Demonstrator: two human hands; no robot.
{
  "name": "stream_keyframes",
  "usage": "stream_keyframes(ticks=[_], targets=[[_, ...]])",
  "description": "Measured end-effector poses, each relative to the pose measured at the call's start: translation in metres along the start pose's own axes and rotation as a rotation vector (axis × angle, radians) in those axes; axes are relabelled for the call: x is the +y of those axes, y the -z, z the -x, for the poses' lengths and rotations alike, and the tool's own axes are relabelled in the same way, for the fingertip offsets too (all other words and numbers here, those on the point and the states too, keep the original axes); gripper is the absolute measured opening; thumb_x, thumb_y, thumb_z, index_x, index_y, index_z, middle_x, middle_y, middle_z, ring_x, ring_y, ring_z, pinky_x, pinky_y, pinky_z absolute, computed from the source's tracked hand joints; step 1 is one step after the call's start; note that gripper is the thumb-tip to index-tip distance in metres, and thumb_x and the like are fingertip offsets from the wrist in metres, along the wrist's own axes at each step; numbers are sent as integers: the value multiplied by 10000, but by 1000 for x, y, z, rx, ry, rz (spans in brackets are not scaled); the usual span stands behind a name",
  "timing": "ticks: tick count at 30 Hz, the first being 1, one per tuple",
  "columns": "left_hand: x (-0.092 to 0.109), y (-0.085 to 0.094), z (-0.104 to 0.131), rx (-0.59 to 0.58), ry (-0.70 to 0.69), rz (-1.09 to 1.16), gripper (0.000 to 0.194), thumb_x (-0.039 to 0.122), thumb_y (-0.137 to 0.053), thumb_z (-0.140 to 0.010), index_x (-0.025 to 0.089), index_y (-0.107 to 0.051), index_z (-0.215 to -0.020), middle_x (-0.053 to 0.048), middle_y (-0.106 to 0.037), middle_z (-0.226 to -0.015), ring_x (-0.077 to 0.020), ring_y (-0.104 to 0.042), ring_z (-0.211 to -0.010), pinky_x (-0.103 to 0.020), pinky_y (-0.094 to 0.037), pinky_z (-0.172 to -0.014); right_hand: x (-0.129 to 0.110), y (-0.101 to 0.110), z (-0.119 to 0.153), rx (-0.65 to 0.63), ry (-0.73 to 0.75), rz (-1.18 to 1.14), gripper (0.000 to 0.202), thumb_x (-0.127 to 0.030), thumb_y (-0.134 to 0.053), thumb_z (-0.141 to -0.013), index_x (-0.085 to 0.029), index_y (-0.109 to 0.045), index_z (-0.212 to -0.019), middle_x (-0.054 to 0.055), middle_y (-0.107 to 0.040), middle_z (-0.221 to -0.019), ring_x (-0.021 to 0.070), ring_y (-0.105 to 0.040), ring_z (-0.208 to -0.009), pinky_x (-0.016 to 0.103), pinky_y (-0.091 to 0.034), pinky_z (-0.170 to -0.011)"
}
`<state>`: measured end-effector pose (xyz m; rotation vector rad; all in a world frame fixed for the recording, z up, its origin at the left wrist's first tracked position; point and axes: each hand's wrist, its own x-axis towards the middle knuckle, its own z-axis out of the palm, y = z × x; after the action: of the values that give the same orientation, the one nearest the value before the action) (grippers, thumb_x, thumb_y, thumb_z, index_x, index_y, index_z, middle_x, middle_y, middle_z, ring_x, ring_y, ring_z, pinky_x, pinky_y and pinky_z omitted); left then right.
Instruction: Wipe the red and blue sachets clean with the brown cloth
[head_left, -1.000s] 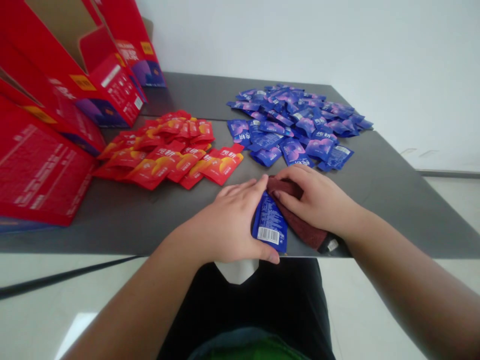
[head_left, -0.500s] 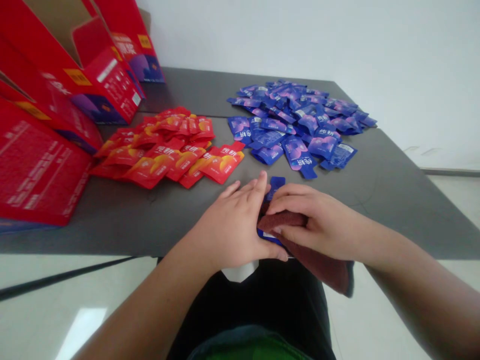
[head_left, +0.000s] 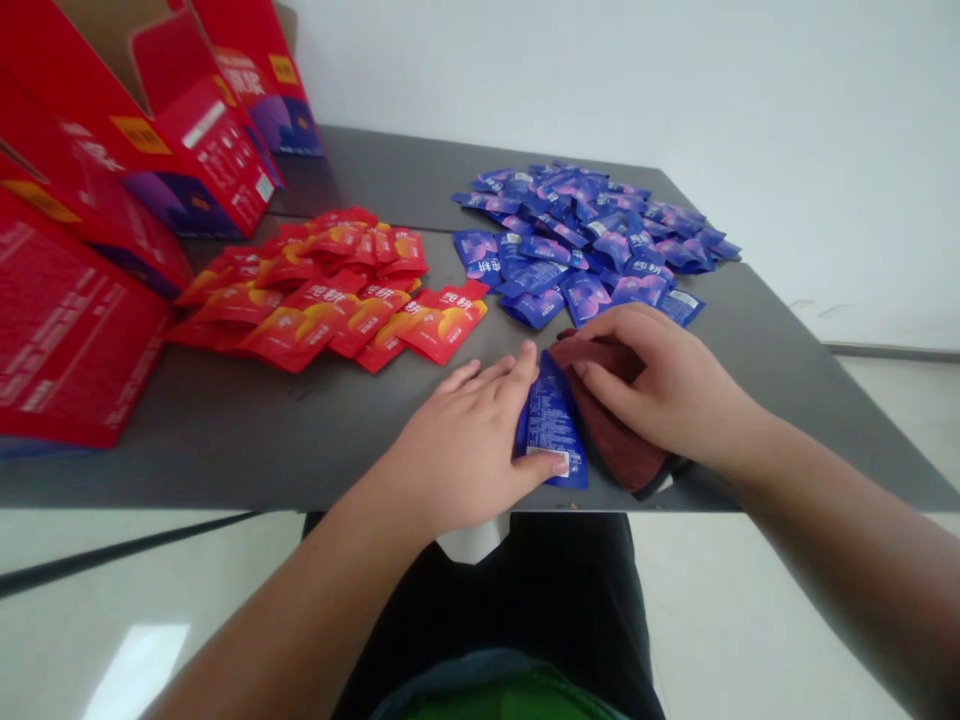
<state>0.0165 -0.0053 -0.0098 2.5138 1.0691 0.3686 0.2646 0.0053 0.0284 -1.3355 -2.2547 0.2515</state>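
A blue pouch (head_left: 553,420) lies on the grey table near its front edge, its printed back facing up with a white label low down. My left hand (head_left: 472,440) rests flat over the pouch's left side, fingers stretched out and thumb across the label. Just to the right, my right hand (head_left: 652,375) is closed around a brown cloth (head_left: 619,430). The cloth drapes onto the table beside the pouch's right edge. Under my left wrist a white piece (head_left: 474,541) sticks out past the table edge; the rest of it is hidden.
Red pouches (head_left: 307,320) lie in a pile at the left. Behind my hands is a heap of blue pouches (head_left: 577,240). Several red cartons (head_left: 187,130) stand on the far left, at least one open. A white wall (head_left: 525,70) rises behind the grey table (head_left: 262,450).
My right hand has moved the cloth off the pouch, away from me and to the right, so more of the pouch's back shows. My left hand stays pressed in place.
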Motion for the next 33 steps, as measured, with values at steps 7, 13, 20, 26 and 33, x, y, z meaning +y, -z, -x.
stream_keyframes(ticks=[7, 13, 20, 26, 33], targets=[[-1, 0, 0, 4, -4, 37, 1076, 601, -758, -900, 128, -226, -1707, -197, -366, -1757, -331, -388, -1618, -507, -228, -1348, -35, 4, 23, -271, 92, -199, 235, -202, -703, -973, -295, -733, -1187, 39, -762, -1227, 260, -700, -1161, 423, -566, -1011], [-3, 1, 0, -31, -2, 17, 1120, 636, -780, -894, 103, -230, -1712, -197, -342, -1767, -327, -354, -1634, -497, -214, -1356, -23, -8, 9, -275, 106, -149, 119, -266, -697, -1023, -266, -757, -1126, 60, -762, -1179, 261, -688, -1147, 446, -528, -1035], [-3, 1, -1, -21, -6, 6, 1159, 708, -765, -878, 112, -226, -1713, -206, -334, -1768, -348, -355, -1633, -512, -220, -1349, 6, -17, -7, -144, -4, 5, 102, -209, -675, -978, -233, -716, -1068, 81, -735, -1085, 289, -696, -1054, 436, -553, -924], [-2, 5, -1, -47, -22, 15, 1308, 814, -832, -731, 116, -285, -1692, -223, -367, -1749, -381, -364, -1623, -538, -204, -1353, 1, -6, -5, -4, -54, 36, 183, -202, -668, -964, -252, -752, -1119, 72, -770, -1117, 305, -723, -1045, 470, -578, -942], [0, 5, 0, -29, -15, 50, 1150, 723, -790, -834, 118, -298, -1680, -207, -402, -1736, -337, -382, -1619, -515, -218, -1348, -38, 10, 23, -357, 107, -301, 258, -190, -702, -980, -292, -738, -1214, 32, -783, -1234, 232, -742, -1129, 369, -591, -990]])
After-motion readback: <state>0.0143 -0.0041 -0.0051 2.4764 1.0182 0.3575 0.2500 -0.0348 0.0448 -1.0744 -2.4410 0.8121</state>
